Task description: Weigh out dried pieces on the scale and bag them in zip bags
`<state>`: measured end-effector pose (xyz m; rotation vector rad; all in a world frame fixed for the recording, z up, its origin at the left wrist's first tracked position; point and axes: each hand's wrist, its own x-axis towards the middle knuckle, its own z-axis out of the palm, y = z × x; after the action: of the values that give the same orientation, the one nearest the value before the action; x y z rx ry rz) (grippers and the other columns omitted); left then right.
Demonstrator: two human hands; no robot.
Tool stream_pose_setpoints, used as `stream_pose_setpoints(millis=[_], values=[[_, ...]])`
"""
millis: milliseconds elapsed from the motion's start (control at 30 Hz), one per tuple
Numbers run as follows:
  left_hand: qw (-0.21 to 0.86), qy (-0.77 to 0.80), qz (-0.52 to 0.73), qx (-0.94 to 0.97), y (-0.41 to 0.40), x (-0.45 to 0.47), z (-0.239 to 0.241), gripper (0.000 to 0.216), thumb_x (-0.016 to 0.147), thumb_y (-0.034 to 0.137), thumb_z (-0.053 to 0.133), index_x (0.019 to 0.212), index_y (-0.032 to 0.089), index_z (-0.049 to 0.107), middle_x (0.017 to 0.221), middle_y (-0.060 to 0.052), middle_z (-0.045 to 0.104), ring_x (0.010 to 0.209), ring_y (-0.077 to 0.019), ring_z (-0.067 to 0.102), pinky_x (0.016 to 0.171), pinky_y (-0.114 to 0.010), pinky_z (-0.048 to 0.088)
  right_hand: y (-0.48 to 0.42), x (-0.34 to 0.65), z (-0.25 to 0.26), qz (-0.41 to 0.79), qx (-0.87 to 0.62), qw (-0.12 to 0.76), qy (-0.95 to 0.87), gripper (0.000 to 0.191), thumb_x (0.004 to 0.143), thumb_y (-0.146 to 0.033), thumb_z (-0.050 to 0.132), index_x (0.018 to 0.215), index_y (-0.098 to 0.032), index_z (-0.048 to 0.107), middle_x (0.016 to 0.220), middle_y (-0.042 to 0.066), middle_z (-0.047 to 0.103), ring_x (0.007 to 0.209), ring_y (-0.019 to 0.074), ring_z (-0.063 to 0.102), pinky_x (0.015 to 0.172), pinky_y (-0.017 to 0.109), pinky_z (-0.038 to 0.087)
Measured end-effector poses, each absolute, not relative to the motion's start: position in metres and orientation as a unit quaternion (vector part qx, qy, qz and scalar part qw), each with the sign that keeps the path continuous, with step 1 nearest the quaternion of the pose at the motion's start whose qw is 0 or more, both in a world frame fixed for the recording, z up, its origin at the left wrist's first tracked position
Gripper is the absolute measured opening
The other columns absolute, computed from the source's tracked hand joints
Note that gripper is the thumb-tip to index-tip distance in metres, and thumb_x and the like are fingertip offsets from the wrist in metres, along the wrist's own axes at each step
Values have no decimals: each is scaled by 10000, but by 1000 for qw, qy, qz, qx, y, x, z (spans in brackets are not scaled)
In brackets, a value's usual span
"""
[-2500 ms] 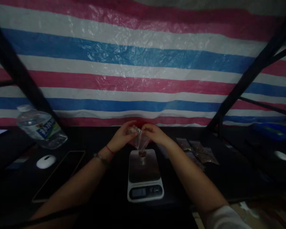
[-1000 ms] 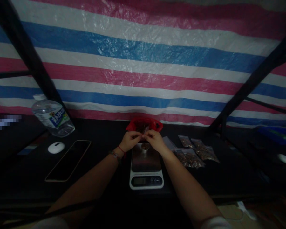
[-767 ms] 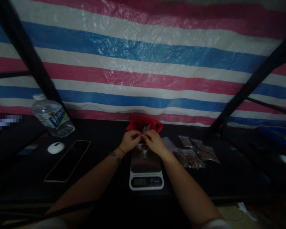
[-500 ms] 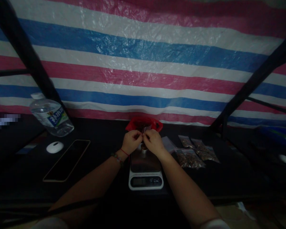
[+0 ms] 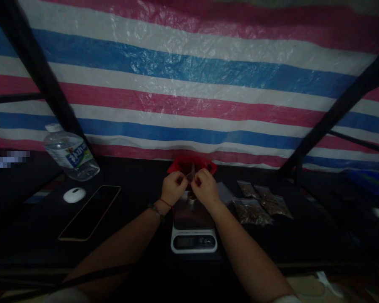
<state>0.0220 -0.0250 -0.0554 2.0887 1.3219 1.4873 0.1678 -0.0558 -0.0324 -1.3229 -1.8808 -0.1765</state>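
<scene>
A small clear plastic bag is pinched between my two hands, above the far end of a white kitchen scale. My left hand, with a red string and a beaded bracelet at the wrist, closes its fingertips on the bag's left side. On the other side my right hand pinches it too. Just below the hands a small round metal container stands on the scale's dark plate; brownish content shows in it. Behind the hands lies an open red plastic bag with dark contents.
Several filled zip bags lie right of the scale, beside flat clear bags. On the left are a phone, a white mouse and a water bottle. Black metal posts rise at both sides before a striped sheet.
My hands have drawn slightly apart, and more of the small clear bag shows between the fingertips. The whole view has shifted a little.
</scene>
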Motion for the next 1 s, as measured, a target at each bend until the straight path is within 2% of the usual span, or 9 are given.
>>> stream_pose_setpoints(millis=[133, 233, 333, 433, 567, 667, 800, 900, 1000], values=[[84, 435, 503, 742, -32, 24, -52, 135, 770, 210, 549, 640, 176, 569, 639, -3, 610, 610, -127, 564, 559, -235, 408, -57, 170, -32, -57, -461, 441, -768, 254, 785, -52, 463, 862, -177, 670, 1077, 101, 579, 930, 175, 569, 837, 300, 488], [32, 408, 486, 773, -37, 25, -49, 165, 802, 239, 544, 650, 179, 566, 640, -16, 604, 619, -139, 562, 585, -257, 419, -56, 172, -35, -49, -467, 440, -766, 282, 813, -78, 474, 951, -188, 693, 1201, 109, 561, 993, 183, 583, 908, 326, 489], [-33, 358, 455, 815, -39, 25, -46, 191, 825, 244, 527, 652, 179, 576, 641, -33, 603, 637, -155, 564, 626, -288, 430, -55, 175, -37, -29, -468, 439, -766, 277, 832, -97, 485, 995, -178, 695, 1129, 107, 624, 1033, 192, 591, 946, 330, 480], [-68, 305, 437, 844, -38, 22, -43, 180, 830, 224, 519, 675, 175, 597, 658, -43, 610, 658, -165, 565, 640, -303, 438, -53, 179, -37, -4, -450, 429, -783, 277, 849, -106, 489, 1014, -192, 694, 1019, 85, 673, 990, 182, 614, 923, 320, 492], [-71, 252, 450, 853, -31, 8, -37, 148, 825, 295, 572, 860, 179, 657, 803, -62, 643, 794, -188, 582, 729, -329, 471, -50, 185, -34, 28, -457, 446, -769, 320, 823, -142, 561, 1119, -217, 654, 1013, 70, 664, 945, 174, 624, 868, 304, 512], [-86, 256, 465, 843, -23, -4, -34, 383, 771, 415, 639, 1087, 199, 625, 1059, -98, 627, 1013, -245, 558, 892, -409, 451, -48, 188, -33, 55, -459, 469, -753, 386, 767, -144, 622, 1140, -243, 640, 1041, 56, 646, 959, 172, 618, 853, 294, 515], [-86, 272, 437, 853, -14, -13, -36, 649, 734, 510, 655, 1288, 213, 494, 1366, -131, 458, 1250, -298, 422, 1044, -478, 338, -48, 189, -32, 78, -451, 486, -745, 348, 722, -144, 657, 1060, -225, 672, 1043, 61, 640, 976, 182, 610, 870, 311, 502], [-91, 286, 412, 860, -10, -13, -38, 728, 723, 552, 650, 1333, 211, 449, 1434, -140, 386, 1306, -314, 361, 1074, -488, 290, -47, 188, -33, 110, -438, 490, -745, 344, 731, -131, 628, 1060, -220, 671, 1030, 60, 648, 945, 178, 613, 842, 312, 502], [-95, 298, 395, 864, -9, -9, -39, 712, 739, 544, 635, 1348, 231, 439, 1434, -109, 409, 1320, -313, 341, 1079, -479, 271, -43, 185, -35, 140, -429, 497, -741, 320, 750, -107, 572, 1036, -210, 674, 1015, 59, 656, 931, 175, 609, 824, 309, 496]])
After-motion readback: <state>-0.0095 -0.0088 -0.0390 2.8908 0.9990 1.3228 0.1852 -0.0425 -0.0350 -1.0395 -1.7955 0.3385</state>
